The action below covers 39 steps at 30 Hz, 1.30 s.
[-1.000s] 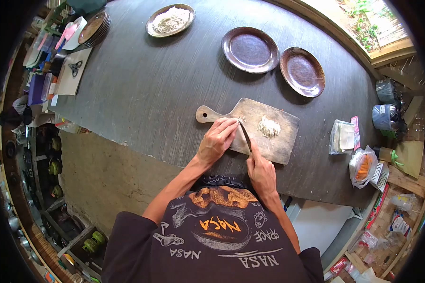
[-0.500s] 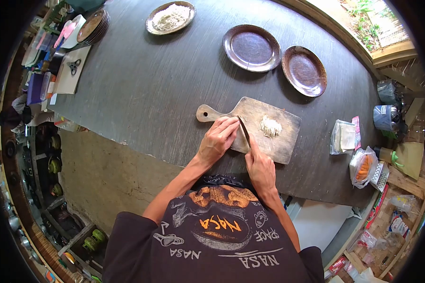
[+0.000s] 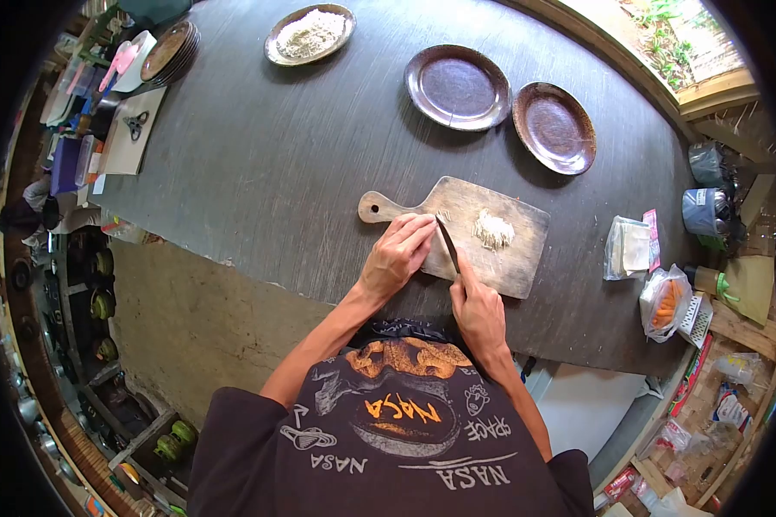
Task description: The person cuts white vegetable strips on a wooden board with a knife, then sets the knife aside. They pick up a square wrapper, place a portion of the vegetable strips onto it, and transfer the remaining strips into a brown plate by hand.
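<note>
A wooden cutting board (image 3: 526,228) with a rounded handle lies on the dark table in front of me. My right hand (image 3: 479,317) grips a knife (image 3: 448,245), its dark blade slanting up and left over the board. Beside the blade tip, my left hand (image 3: 394,260) presses its bunched fingers down at the board's left part. Whatever sits under those fingers is hidden. A few thin pale strips (image 3: 442,214) show just past the fingertips. To the right of the knife rests a small heap of pale, finely cut sticks (image 3: 494,231).
Beyond the board stand two brown plates (image 3: 458,88) (image 3: 553,127). A third plate (image 3: 272,51) carries a pale shredded heap. At the right lie a plastic packet (image 3: 631,248) and a bag of carrots (image 3: 666,303). Scissors (image 3: 135,125) and stacked plates (image 3: 171,53) are far left.
My right hand and the knife handle have shifted slightly down and to the right. My left hand stays almost in place, and the heap of cut sticks looks the same.
</note>
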Available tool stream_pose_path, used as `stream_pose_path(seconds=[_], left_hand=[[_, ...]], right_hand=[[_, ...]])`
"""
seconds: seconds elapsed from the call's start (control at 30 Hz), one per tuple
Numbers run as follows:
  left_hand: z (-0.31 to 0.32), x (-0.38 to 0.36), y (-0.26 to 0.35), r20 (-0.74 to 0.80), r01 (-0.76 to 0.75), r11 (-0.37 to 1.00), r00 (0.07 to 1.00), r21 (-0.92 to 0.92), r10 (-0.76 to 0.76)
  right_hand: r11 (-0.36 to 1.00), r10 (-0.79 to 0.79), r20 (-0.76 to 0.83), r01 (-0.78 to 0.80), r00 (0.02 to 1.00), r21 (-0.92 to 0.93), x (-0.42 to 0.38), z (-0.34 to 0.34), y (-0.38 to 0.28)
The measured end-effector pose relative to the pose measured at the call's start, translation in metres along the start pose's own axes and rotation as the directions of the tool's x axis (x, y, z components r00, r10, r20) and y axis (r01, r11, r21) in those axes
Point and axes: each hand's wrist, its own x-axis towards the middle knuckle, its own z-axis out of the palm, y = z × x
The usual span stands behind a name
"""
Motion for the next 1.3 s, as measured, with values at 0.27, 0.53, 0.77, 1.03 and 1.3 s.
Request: stream_pose_path(seconds=[0.27,0.53,0.77,1.03,1.3], left_hand=[[0.001,-0.001,-0.001,0.004,-0.006,1.0,1.0,0.017,0.006],[0.0,-0.002,-0.001,-0.01,-0.009,1.0,1.0,0.007,0.009],[0.001,-0.001,-0.001,-0.01,0.0,1.0,1.0,0.001,0.0],[0.001,-0.001,-0.001,-0.015,0.005,1.0,1.0,-0.013,-0.006],[0.0,-0.002,-0.001,-0.022,0.002,1.0,1.0,-0.022,-0.003]], right_hand=[[0.995,0.005,-0.007,-0.006,1.0,-0.095,-0.002,0.004,-0.002],[0.998,-0.054,-0.026,0.053,0.998,-0.043,-0.005,0.007,0.007],[0.992,-0.057,-0.034,0.052,0.998,-0.118,0.002,0.008,0.0],[0.996,-0.061,-0.017,0.06,0.998,-0.064,-0.008,0.007,0.007],[0.997,-0.062,-0.023,0.061,0.998,-0.054,0.0,0.007,0.0]])
